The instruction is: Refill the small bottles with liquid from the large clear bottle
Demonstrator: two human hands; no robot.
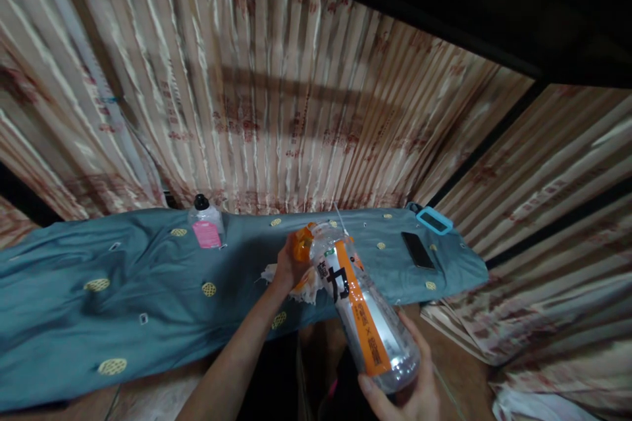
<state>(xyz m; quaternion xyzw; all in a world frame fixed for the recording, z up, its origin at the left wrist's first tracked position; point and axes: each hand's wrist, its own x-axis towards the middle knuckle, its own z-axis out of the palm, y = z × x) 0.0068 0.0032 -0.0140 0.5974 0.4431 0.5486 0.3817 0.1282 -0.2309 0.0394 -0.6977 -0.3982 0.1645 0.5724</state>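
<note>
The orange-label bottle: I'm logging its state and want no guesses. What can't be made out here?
- Head view: whether the orange cap is on or off the bottle; the left hand covers it.
- Bottle's base: hidden by the right hand, which the bottom edge cuts off.
- Label print: too small to read fully.
- The white cloth under the left hand: mostly hidden.

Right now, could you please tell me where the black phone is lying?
In the head view, the black phone lies on the blue cloth toward its right end, just below the blue-framed case and right of the held bottle.
</note>
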